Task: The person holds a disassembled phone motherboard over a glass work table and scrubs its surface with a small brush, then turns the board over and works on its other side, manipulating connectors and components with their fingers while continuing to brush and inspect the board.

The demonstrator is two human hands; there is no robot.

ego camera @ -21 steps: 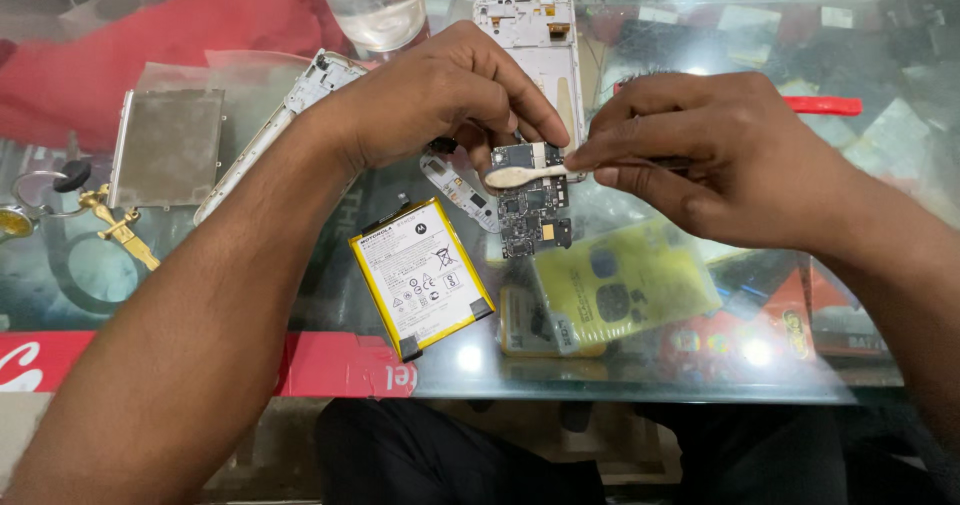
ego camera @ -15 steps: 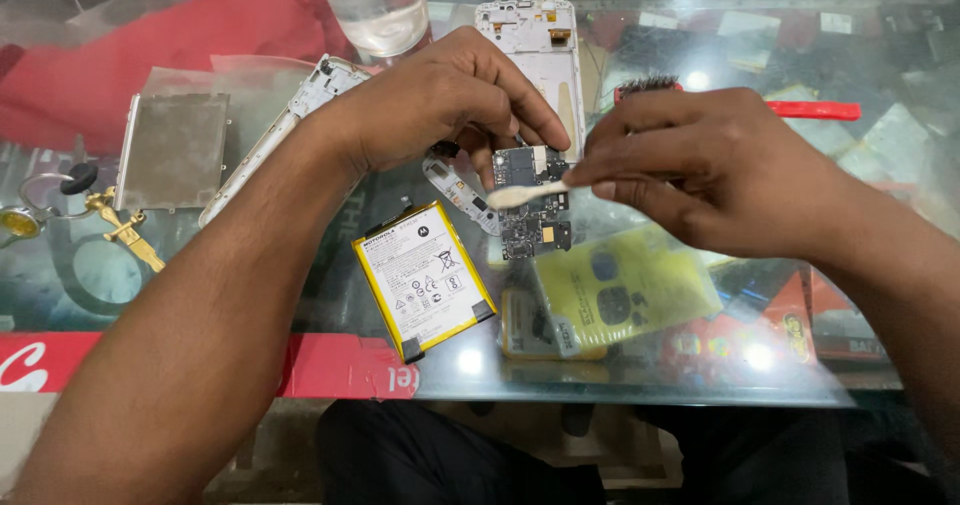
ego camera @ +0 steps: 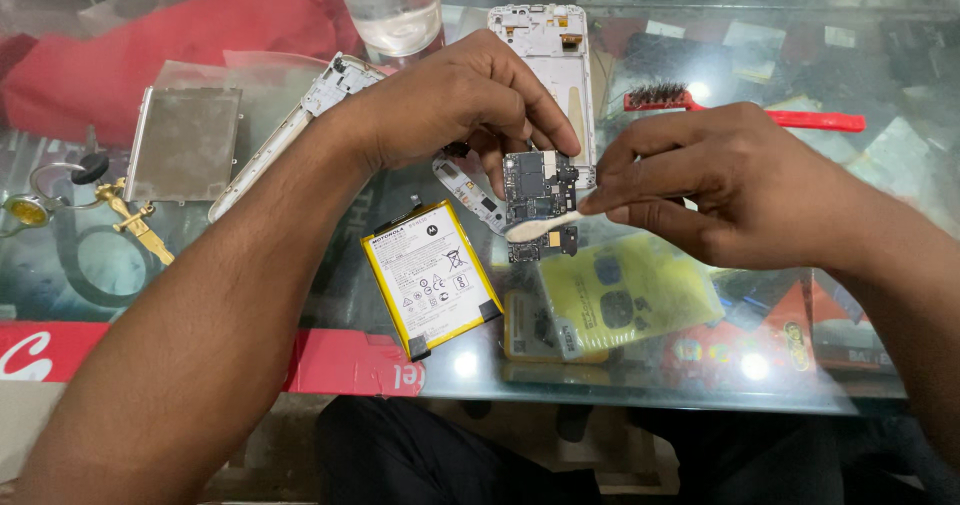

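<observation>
My left hand (ego camera: 450, 105) pinches the top of a small dark phone circuit board (ego camera: 538, 197) and holds it upright above the glass tabletop. My right hand (ego camera: 730, 190) grips a cotton swab (ego camera: 540, 227) whose pale tip rests on the lower part of the board. A yellow-edged phone battery (ego camera: 432, 277) lies flat just left of the board. Behind my left hand lies a white phone frame (ego camera: 548, 45), partly hidden by the fingers.
A clear glass of liquid (ego camera: 388, 5) stands at the back. A red-handled brush (ego camera: 750, 110) lies at the right rear. A metal plate (ego camera: 185, 143), a white side frame (ego camera: 290, 130), a small plastic bracket (ego camera: 468, 190) and a brass tool (ego camera: 135, 220) lie to the left.
The swab tip has slid from the board's upper part down to its lower part. My left hand and the board stay nearly still.
</observation>
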